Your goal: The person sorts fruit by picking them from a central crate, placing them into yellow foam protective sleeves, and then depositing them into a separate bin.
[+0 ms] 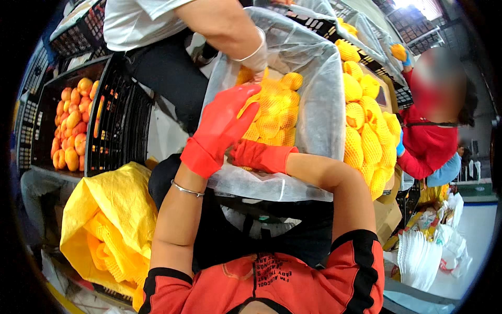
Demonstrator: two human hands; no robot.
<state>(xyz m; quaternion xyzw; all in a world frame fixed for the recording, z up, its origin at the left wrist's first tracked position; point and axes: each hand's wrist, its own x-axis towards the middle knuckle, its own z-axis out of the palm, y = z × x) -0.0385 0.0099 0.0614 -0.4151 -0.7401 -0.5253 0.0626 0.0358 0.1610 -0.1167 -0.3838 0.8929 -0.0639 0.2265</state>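
Note:
My left hand [225, 118], in a red rubber glove, reaches over the yellow net-wrapped fruit [277, 110] in a plastic-lined crate [319, 94], its fingers and thumb apart with nothing clearly held. Below it, my right hand [256, 153], also red-gloved, reaches into the crate's near-left part beside the fruit, its fingertips hidden. A co-worker's hand [253, 65] in a pale glove reaches into the crate's far side, just beyond my left hand.
Left stand a black crate of red-orange fruit [73, 125] and a yellow sack [104, 183] of foam nets. Right are heaped wrapped fruit [368, 152], cardboard [387, 214], white packaging [418, 256] and another person in red [418, 146]. Another lined crate [314, 13] stands beyond.

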